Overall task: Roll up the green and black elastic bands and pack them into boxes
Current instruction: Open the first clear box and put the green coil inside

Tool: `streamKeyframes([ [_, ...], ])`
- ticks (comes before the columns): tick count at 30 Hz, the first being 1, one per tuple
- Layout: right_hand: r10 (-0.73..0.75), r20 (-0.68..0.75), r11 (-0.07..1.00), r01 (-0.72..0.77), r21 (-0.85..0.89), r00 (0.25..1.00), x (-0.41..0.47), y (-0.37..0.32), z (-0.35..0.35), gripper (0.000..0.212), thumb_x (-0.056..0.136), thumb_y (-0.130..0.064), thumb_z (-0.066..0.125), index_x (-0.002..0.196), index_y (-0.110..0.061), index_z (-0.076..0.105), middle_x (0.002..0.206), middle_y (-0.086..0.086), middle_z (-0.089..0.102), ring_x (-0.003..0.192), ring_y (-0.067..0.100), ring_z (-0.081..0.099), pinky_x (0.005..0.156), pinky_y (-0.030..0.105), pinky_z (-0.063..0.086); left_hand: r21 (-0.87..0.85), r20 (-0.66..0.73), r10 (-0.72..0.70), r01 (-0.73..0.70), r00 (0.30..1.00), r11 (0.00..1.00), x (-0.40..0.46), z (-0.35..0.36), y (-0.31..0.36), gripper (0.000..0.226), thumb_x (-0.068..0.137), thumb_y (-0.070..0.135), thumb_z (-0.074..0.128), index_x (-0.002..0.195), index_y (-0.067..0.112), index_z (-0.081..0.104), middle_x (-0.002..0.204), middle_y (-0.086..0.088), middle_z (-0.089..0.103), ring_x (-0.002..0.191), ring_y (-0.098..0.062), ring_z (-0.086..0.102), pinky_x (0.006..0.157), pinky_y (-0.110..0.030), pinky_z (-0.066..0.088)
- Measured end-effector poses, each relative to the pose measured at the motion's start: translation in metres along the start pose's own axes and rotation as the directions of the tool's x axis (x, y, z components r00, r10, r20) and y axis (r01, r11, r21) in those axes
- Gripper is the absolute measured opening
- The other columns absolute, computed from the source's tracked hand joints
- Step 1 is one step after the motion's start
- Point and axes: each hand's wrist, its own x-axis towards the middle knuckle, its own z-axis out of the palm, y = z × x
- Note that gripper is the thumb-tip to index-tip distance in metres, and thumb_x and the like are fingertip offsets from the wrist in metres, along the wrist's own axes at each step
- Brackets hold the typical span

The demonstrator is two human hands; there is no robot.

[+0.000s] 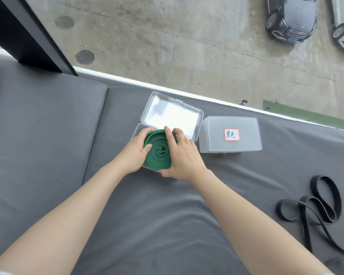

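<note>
The coiled green band (158, 150) sits in the open clear box (136, 133); the left hand (132, 153) and right hand (182, 155) curl their fingers around its sides; at three o'clock stands a closed labelled box (229, 134); at four o'clock the black band (314, 205) lies loose on the grey cushion (147, 215).

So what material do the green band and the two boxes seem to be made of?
Green band: looks like matte rubber or elastic, since it coils into a flat spiral.
Open box and closed box: apparently frosted translucent plastic; light shows through the walls.
</note>
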Motion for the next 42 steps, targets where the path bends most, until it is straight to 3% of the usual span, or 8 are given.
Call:
streamKeyframes([
  [8,-0.011,0.084,0.990,0.022,-0.140,0.996,-0.009,0.001,0.011,0.106,0.065,-0.058,0.069,0.144,-0.009,0.019,0.145,0.011,0.032,0.142,0.033,0.014,0.115,0.047,0.014,0.387,0.096,0.021,-0.057,0.995,0.920,-0.005,0.008,-0.018,0.048,0.098,0.021,0.039,0.144,0.022,0.026,0.135,-0.013,0.039,0.120,-0.029,0.045,0.099,-0.037,0.039],
  [15,0.026,-0.011,0.966,-0.028,-0.257,1.000,-0.010,-0.011,0.012,0.102,0.065,-0.059,0.069,0.144,-0.009,0.028,0.140,0.013,0.042,0.139,0.032,0.025,0.116,0.046,0.008,0.892,-0.006,0.392,-0.172,0.920,0.418,-0.004,0.002,-0.028,0.066,0.047,0.031,0.090,0.103,0.003,0.068,0.088,-0.003,0.069,0.101,-0.026,0.042,0.090,-0.047,0.027],
  [18,0.076,-0.004,0.965,-0.075,-0.252,0.997,-0.006,-0.018,0.017,0.102,0.069,-0.055,0.068,0.145,-0.008,0.020,0.142,0.013,0.036,0.137,0.031,0.020,0.114,0.047,0.007,0.854,-0.020,0.263,-0.120,0.965,0.506,-0.008,0.003,-0.019,0.066,0.062,0.040,0.083,0.115,0.009,0.061,0.094,0.002,0.069,0.106,-0.022,0.048,0.091,-0.044,0.030],
  [21,0.145,-0.025,0.935,-0.145,-0.323,0.989,-0.009,-0.020,0.021,0.109,0.055,-0.064,0.073,0.141,-0.008,0.035,0.132,0.008,0.051,0.117,0.026,0.048,0.095,0.037,0.037,0.736,0.049,0.075,-0.086,0.996,0.671,-0.008,0.003,-0.021,0.072,0.088,0.052,0.050,0.143,0.013,0.025,0.141,0.002,0.042,0.139,-0.015,0.018,0.111,-0.050,0.003],
  [25,0.246,-0.097,0.965,-0.253,-0.070,0.964,-0.022,-0.027,0.030,0.116,0.047,-0.055,0.085,0.137,0.001,0.039,0.134,0.014,0.053,0.100,0.025,0.060,0.081,0.029,0.050,0.800,0.167,0.031,-0.154,0.985,0.580,-0.011,-0.004,-0.027,0.096,0.081,0.061,0.052,0.148,0.014,0.004,0.155,0.004,0.015,0.144,-0.012,0.003,0.113,-0.052,-0.009],
  [31,0.372,-0.116,0.922,-0.381,-0.064,0.921,-0.044,-0.018,0.032,0.092,0.065,-0.055,0.075,0.133,-0.001,0.044,0.099,0.005,0.068,0.109,0.025,0.056,0.085,0.038,0.042,0.816,0.113,0.079,-0.138,0.990,0.561,-0.009,-0.002,-0.017,0.097,0.078,0.057,0.059,0.148,0.015,0.008,0.152,0.003,0.024,0.141,-0.013,0.020,0.114,-0.051,-0.005],
  [34,0.420,0.040,0.905,-0.421,0.052,0.907,-0.036,-0.022,0.038,0.081,0.088,-0.042,0.057,0.145,-0.005,0.014,0.110,0.008,0.065,0.139,0.021,0.019,0.106,0.043,0.016,0.808,0.065,0.113,-0.119,0.991,0.577,-0.013,0.006,-0.019,0.094,0.079,0.052,0.061,0.148,0.012,0.011,0.149,0.001,0.030,0.136,-0.015,0.032,0.115,-0.047,0.000],
  [42,0.455,0.009,0.867,-0.445,0.224,0.891,-0.039,-0.018,0.042,0.068,0.088,-0.035,0.057,0.142,-0.012,0.022,0.137,0.005,0.048,0.145,0.011,0.000,0.114,0.046,-0.001,0.783,-0.040,0.281,-0.145,0.959,0.606,-0.020,0.010,-0.036,0.089,0.055,0.040,0.086,0.129,0.005,0.050,0.124,-0.004,0.061,0.104,-0.020,0.063,0.093,-0.044,0.039],
])
